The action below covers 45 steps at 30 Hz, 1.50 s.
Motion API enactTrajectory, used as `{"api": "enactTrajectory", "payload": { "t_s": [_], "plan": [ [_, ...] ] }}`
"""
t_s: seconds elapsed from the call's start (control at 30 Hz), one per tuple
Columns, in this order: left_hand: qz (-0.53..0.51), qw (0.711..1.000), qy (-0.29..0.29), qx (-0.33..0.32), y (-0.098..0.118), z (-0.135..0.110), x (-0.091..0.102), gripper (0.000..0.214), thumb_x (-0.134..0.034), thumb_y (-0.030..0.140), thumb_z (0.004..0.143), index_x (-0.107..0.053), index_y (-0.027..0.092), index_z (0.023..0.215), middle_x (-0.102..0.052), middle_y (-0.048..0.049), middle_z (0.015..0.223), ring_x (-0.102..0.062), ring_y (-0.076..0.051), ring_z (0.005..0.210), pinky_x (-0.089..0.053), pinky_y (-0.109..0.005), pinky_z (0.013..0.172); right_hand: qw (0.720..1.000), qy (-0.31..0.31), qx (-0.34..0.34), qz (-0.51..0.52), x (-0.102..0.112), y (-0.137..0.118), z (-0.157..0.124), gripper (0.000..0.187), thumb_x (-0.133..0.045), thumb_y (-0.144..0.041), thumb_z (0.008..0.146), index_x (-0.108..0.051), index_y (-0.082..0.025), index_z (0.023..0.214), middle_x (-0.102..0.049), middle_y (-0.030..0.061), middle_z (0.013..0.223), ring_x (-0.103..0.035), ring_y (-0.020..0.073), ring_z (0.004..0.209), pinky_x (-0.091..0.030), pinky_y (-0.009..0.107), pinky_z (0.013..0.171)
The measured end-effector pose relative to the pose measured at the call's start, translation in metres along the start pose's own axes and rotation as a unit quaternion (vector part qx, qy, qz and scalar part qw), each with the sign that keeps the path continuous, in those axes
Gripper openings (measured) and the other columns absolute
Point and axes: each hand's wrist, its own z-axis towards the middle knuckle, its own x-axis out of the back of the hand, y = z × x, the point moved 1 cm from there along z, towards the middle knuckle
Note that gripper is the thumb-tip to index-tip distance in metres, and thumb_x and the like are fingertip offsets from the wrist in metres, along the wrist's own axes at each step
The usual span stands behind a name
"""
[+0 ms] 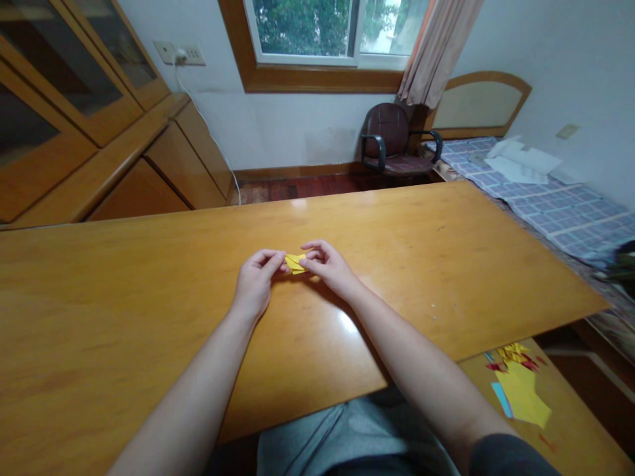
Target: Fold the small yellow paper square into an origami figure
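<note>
A small folded piece of yellow paper [296, 263] is held just above the wooden table [149, 297], near its middle. My left hand [255, 281] pinches the paper's left end with thumb and fingers closed. My right hand [327, 264] pinches its right end, fingers curled over it. Both forearms reach in from the bottom of the view and the two hands nearly touch.
A lower wooden surface [570, 423] at the bottom right carries yellow paper sheets [523, 393] and coloured scraps. Beyond the table stand a dark armchair [394, 142], wooden cabinets [99, 119] on the left and a bed with a checked cover [560, 198] on the right.
</note>
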Motion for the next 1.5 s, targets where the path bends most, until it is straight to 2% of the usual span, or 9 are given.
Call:
{"api": "enactTrajectory", "payload": {
  "t_s": [0.23, 0.37, 0.47, 0.63, 0.77, 1.03, 1.2, 1.37, 1.5],
  "plan": [
    [-0.007, 1.000, -0.015, 0.003, -0.002, -0.001, 0.000, 0.028, -0.077, 0.037, 0.068, -0.064, 0.016, 0.081, -0.062, 0.0022, 0.067, -0.059, -0.011, 0.061, -0.050, -0.023, 0.064, 0.999, 0.011, 0.030, -0.028, 0.002, 0.004, 0.002, 0.033, -0.071, -0.033, 0.074, -0.055, -0.020, 0.100, -0.061, -0.0032, 0.075, -0.057, 0.0100, 0.065, -0.046, 0.023, 0.064],
    [0.058, 0.996, -0.064, -0.005, -0.003, -0.001, 0.000, 0.034, -0.078, 0.039, 0.068, -0.066, 0.017, 0.091, -0.067, -0.0017, 0.087, -0.061, -0.013, 0.070, -0.051, -0.025, 0.067, 0.996, -0.005, 0.040, -0.081, 0.001, 0.005, 0.001, 0.028, -0.067, -0.032, 0.078, -0.057, -0.018, 0.101, -0.063, -0.0015, 0.078, -0.058, 0.0104, 0.066, -0.045, 0.023, 0.063],
    [0.119, 0.989, -0.086, -0.010, -0.006, 0.000, 0.001, 0.032, -0.077, 0.039, 0.070, -0.069, 0.016, 0.090, -0.068, -0.0034, 0.087, -0.061, -0.014, 0.074, -0.050, -0.025, 0.070, 0.992, -0.016, 0.047, -0.115, 0.000, 0.005, -0.001, 0.028, -0.066, -0.034, 0.081, -0.057, -0.019, 0.103, -0.064, -0.0006, 0.081, -0.059, 0.0108, 0.069, -0.046, 0.023, 0.064],
    [0.156, 0.986, -0.051, -0.032, -0.011, 0.005, 0.006, 0.028, -0.074, 0.042, 0.072, -0.070, 0.016, 0.083, -0.067, -0.0027, 0.080, -0.060, -0.014, 0.072, -0.049, -0.025, 0.069, 0.994, -0.020, 0.036, -0.103, -0.001, 0.003, -0.002, 0.033, -0.066, -0.037, 0.080, -0.055, -0.020, 0.105, -0.063, -0.0010, 0.081, -0.060, 0.0107, 0.068, -0.048, 0.023, 0.063],
    [0.134, 0.990, -0.028, -0.037, -0.009, 0.005, 0.005, 0.029, -0.077, 0.039, 0.069, -0.069, 0.016, 0.083, -0.068, -0.0030, 0.082, -0.061, -0.014, 0.073, -0.049, -0.024, 0.068, 0.994, -0.013, 0.030, -0.105, -0.002, 0.002, -0.001, 0.033, -0.069, -0.033, 0.077, -0.055, -0.020, 0.104, -0.063, -0.0024, 0.078, -0.060, 0.0109, 0.066, -0.047, 0.023, 0.062],
    [0.038, 0.998, -0.036, 0.035, 0.000, 0.000, -0.001, 0.039, -0.081, 0.038, 0.063, -0.065, 0.014, 0.088, -0.069, -0.0018, 0.077, -0.065, -0.013, 0.064, -0.056, -0.028, 0.067, 0.990, 0.040, 0.060, -0.119, 0.004, 0.003, 0.003, 0.023, -0.064, -0.028, 0.079, -0.059, -0.019, 0.100, -0.063, -0.0033, 0.075, -0.058, 0.0104, 0.068, -0.045, 0.025, 0.069],
    [0.036, 0.988, -0.098, 0.115, 0.002, 0.000, 0.003, 0.034, -0.081, 0.033, 0.065, -0.065, 0.013, 0.087, -0.074, -0.0079, 0.078, -0.071, -0.018, 0.068, -0.058, -0.028, 0.065, 0.979, 0.053, 0.085, -0.180, 0.008, 0.001, 0.002, 0.015, -0.061, -0.028, 0.083, -0.063, -0.019, 0.095, -0.065, -0.0003, 0.085, -0.060, 0.0127, 0.078, -0.045, 0.026, 0.075],
    [0.043, 0.985, -0.110, 0.130, 0.003, 0.000, 0.005, 0.032, -0.081, 0.032, 0.065, -0.065, 0.014, 0.086, -0.075, -0.0090, 0.081, -0.073, -0.020, 0.072, -0.059, -0.029, 0.066, 0.960, 0.021, 0.120, -0.254, 0.008, -0.009, -0.001, 0.011, -0.061, -0.028, 0.086, -0.066, -0.019, 0.088, -0.065, 0.0018, 0.088, -0.059, 0.0144, 0.083, -0.045, 0.028, 0.078],
    [0.046, 0.986, -0.102, 0.124, 0.003, 0.000, 0.004, 0.036, -0.083, 0.033, 0.062, -0.066, 0.014, 0.087, -0.074, -0.0066, 0.079, -0.071, -0.016, 0.066, -0.058, -0.027, 0.066, 0.943, -0.033, 0.163, -0.290, 0.007, -0.011, -0.003, 0.008, -0.067, -0.026, 0.083, -0.069, -0.021, 0.089, -0.063, 0.0036, 0.095, -0.057, 0.0158, 0.091, -0.044, 0.029, 0.080]
  ]
}}
